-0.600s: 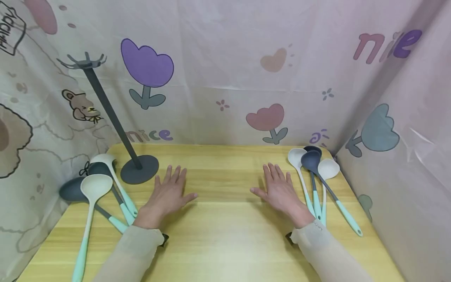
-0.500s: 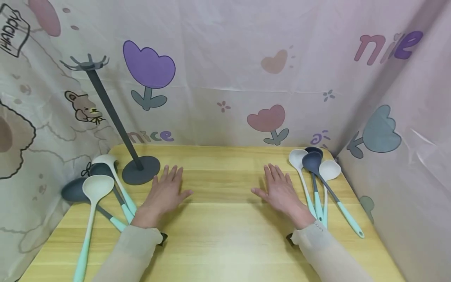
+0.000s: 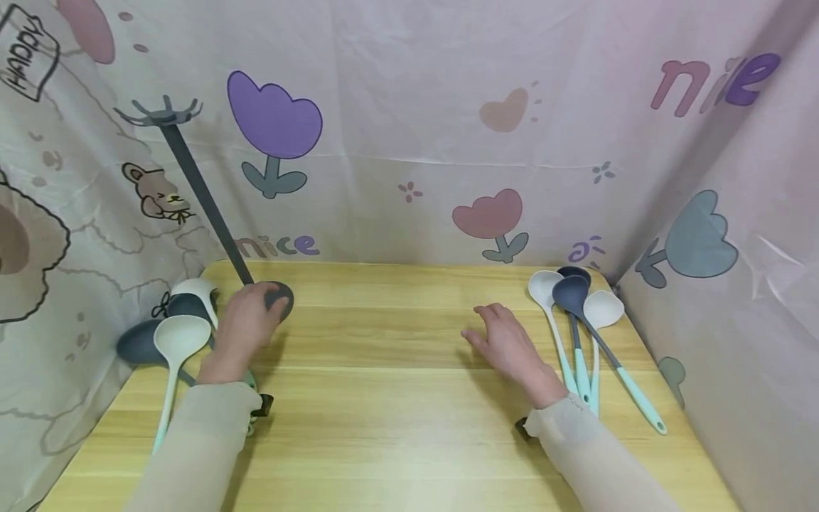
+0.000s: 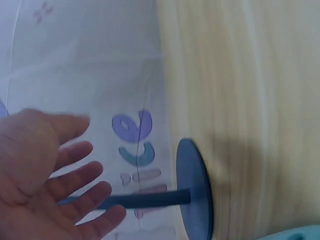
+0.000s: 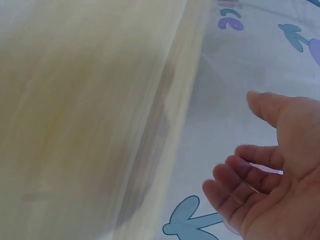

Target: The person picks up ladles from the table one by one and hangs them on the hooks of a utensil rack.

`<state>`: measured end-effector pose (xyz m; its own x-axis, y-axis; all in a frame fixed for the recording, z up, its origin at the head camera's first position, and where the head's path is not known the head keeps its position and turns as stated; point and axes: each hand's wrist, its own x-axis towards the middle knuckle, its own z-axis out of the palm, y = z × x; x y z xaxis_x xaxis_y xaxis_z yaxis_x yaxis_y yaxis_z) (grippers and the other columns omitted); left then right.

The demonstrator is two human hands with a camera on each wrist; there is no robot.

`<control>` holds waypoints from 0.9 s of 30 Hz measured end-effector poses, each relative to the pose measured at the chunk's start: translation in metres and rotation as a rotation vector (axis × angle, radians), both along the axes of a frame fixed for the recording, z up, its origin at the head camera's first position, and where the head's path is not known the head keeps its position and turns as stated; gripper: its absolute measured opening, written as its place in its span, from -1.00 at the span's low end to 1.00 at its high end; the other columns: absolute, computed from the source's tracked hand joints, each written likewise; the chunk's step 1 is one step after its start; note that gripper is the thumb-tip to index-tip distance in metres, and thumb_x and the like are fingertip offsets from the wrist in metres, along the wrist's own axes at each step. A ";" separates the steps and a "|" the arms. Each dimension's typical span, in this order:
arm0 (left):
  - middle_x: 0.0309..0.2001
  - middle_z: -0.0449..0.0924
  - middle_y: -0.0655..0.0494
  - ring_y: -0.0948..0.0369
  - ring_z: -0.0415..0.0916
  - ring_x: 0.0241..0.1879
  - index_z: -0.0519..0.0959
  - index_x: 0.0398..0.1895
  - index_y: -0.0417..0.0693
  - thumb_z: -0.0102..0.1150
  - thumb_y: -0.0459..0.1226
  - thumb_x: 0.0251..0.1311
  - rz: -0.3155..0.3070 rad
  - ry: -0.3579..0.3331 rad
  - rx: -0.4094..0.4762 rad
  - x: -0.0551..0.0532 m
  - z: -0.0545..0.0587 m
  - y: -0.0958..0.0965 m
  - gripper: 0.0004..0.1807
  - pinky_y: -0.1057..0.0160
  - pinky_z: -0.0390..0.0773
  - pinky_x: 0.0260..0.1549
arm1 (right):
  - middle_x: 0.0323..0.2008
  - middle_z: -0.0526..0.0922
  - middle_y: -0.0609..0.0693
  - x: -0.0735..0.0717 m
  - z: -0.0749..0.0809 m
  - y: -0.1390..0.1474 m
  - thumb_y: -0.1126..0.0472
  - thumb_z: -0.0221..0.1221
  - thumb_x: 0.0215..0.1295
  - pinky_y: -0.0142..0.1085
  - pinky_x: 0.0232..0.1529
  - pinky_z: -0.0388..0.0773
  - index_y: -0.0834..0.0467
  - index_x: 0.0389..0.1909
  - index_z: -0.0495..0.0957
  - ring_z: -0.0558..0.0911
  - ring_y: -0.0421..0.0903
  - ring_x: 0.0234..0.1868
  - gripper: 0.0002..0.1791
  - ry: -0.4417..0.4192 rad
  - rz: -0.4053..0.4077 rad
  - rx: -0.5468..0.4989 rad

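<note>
My left hand (image 3: pixel 242 323) reaches over the dark grey utensil stand (image 3: pixel 201 188), just beside its pole and in front of its round base (image 3: pixel 281 300). In the left wrist view the fingers are loosely bent near the pole (image 4: pixel 145 200), and nothing shows in the palm. Around my left forearm lie a cream ladle (image 3: pixel 182 337), a dark grey ladle (image 3: pixel 137 343) and more utensils, their mint handles partly hidden by the arm. My right hand (image 3: pixel 508 348) hovers over the table with relaxed fingers, holding nothing, left of another utensil group.
On the table's right side lie a white ladle (image 3: pixel 544 286), a dark ladle (image 3: pixel 571 293) and a white spoon-like utensil (image 3: pixel 604 308), with mint handles toward me. A printed curtain (image 3: pixel 384 85) surrounds the wooden table (image 3: pixel 397 412) at the back and sides.
My left hand has moved left from over the table to the stand's pole, its fingers now bending. The right hand has stayed about in place, its fingers curling slightly.
</note>
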<state>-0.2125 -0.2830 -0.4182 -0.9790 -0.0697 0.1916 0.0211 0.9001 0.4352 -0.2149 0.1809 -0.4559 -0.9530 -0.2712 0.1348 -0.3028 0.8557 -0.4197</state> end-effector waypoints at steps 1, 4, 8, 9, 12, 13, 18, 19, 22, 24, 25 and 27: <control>0.16 0.54 -0.42 -0.36 0.49 0.12 0.56 0.22 -0.31 0.04 -0.12 0.60 0.041 0.034 0.018 -0.003 0.001 -0.004 -0.58 -0.35 0.52 0.03 | 0.30 0.54 0.27 0.000 0.000 -0.001 -0.12 0.24 0.52 0.15 0.34 0.51 0.32 0.40 0.46 0.55 0.25 0.30 -0.31 -0.006 -0.003 -0.003; -0.06 0.55 -0.35 -0.26 0.53 -0.11 0.61 0.01 -0.33 -0.01 -0.17 0.60 0.174 0.108 0.084 -0.010 0.006 -0.014 -0.64 -0.21 0.52 -0.22 | 0.18 0.61 0.21 0.000 -0.001 -0.002 -0.06 0.27 0.51 0.11 0.23 0.59 0.30 0.30 0.55 0.63 0.19 0.16 -0.42 -0.017 -0.007 0.012; 0.08 0.44 -0.41 -0.30 0.45 -0.01 0.45 0.19 -0.42 -0.03 -0.14 0.58 0.327 0.131 0.203 -0.022 0.011 -0.022 -0.54 -0.25 0.49 -0.11 | 0.07 0.66 0.15 0.002 -0.004 -0.003 0.00 0.30 0.49 0.06 0.17 0.63 0.27 0.20 0.62 0.67 0.12 0.07 -0.53 -0.026 -0.001 0.026; 0.15 0.40 -0.44 -0.32 0.43 0.05 0.38 0.28 -0.42 -0.02 -0.12 0.57 0.355 0.122 0.233 -0.025 0.011 -0.024 -0.49 -0.27 0.48 -0.04 | 0.06 0.66 0.14 0.002 -0.005 -0.003 0.01 0.30 0.49 0.05 0.16 0.63 0.26 0.18 0.63 0.67 0.11 0.06 -0.54 -0.030 0.004 0.023; 0.36 0.27 -0.49 -0.40 0.35 0.23 0.12 0.52 -0.39 -0.01 -0.08 0.57 0.403 0.078 0.297 -0.035 0.012 -0.030 -0.30 -0.32 0.43 0.19 | 0.06 0.66 0.13 0.002 -0.007 -0.003 0.01 0.30 0.49 0.05 0.18 0.63 0.26 0.16 0.64 0.67 0.11 0.09 -0.56 -0.032 0.026 0.029; 0.40 0.25 -0.50 -0.41 0.34 0.27 0.07 0.57 -0.37 -0.02 -0.08 0.57 0.405 0.061 0.309 -0.038 0.012 -0.032 -0.26 -0.33 0.41 0.23 | 0.06 0.66 0.13 0.003 -0.008 -0.004 0.01 0.30 0.49 0.05 0.19 0.62 0.26 0.15 0.65 0.67 0.11 0.10 -0.57 -0.033 0.033 0.032; 0.37 0.40 -0.47 -0.39 0.38 0.31 0.23 0.52 -0.37 -0.08 -0.07 0.61 0.364 0.021 0.300 -0.051 0.006 -0.039 -0.35 -0.32 0.44 0.25 | 0.08 0.66 0.13 0.002 -0.012 -0.004 0.01 0.31 0.48 0.04 0.24 0.61 0.25 0.15 0.65 0.66 0.12 0.15 -0.57 -0.020 0.051 0.065; 0.33 0.44 -0.47 -0.38 0.40 0.29 0.30 0.47 -0.38 -0.09 -0.06 0.63 0.357 0.019 0.294 -0.053 0.004 -0.040 -0.38 -0.32 0.46 0.22 | 0.08 0.66 0.13 0.002 -0.012 -0.004 0.02 0.32 0.48 0.05 0.24 0.61 0.25 0.15 0.66 0.66 0.12 0.14 -0.57 -0.018 0.052 0.068; 0.16 0.56 -0.45 -0.37 0.47 0.17 0.45 0.29 -0.41 -0.09 -0.08 0.65 0.359 0.039 0.276 -0.055 0.000 -0.042 -0.47 -0.30 0.52 0.11 | 0.07 0.67 0.13 0.001 -0.013 -0.005 0.01 0.32 0.47 0.04 0.21 0.63 0.25 0.15 0.66 0.67 0.12 0.13 -0.56 -0.006 0.066 0.083; 0.09 0.58 -0.44 -0.35 0.50 0.11 0.49 0.23 -0.42 -0.09 -0.09 0.65 0.361 0.055 0.265 -0.056 -0.001 -0.043 -0.50 -0.28 0.53 0.05 | 0.06 0.67 0.13 0.001 -0.014 -0.006 0.00 0.33 0.47 0.04 0.21 0.63 0.25 0.15 0.66 0.67 0.11 0.12 -0.56 -0.003 0.071 0.088; 0.06 0.59 -0.43 -0.34 0.50 0.08 0.51 0.20 -0.42 -0.08 -0.10 0.66 0.361 0.062 0.256 -0.056 -0.001 -0.043 -0.51 -0.27 0.54 0.02 | 0.06 0.67 0.13 0.001 -0.014 -0.006 0.00 0.33 0.47 0.04 0.21 0.63 0.25 0.15 0.66 0.67 0.11 0.11 -0.55 0.000 0.073 0.091; 0.04 0.59 -0.42 -0.33 0.51 0.06 0.53 0.18 -0.43 -0.08 -0.10 0.67 0.354 0.060 0.240 -0.057 -0.001 -0.044 -0.51 -0.26 0.54 0.00 | 0.06 0.67 0.13 0.001 -0.015 -0.006 -0.01 0.33 0.46 0.03 0.22 0.62 0.25 0.15 0.66 0.66 0.11 0.12 -0.55 0.004 0.071 0.101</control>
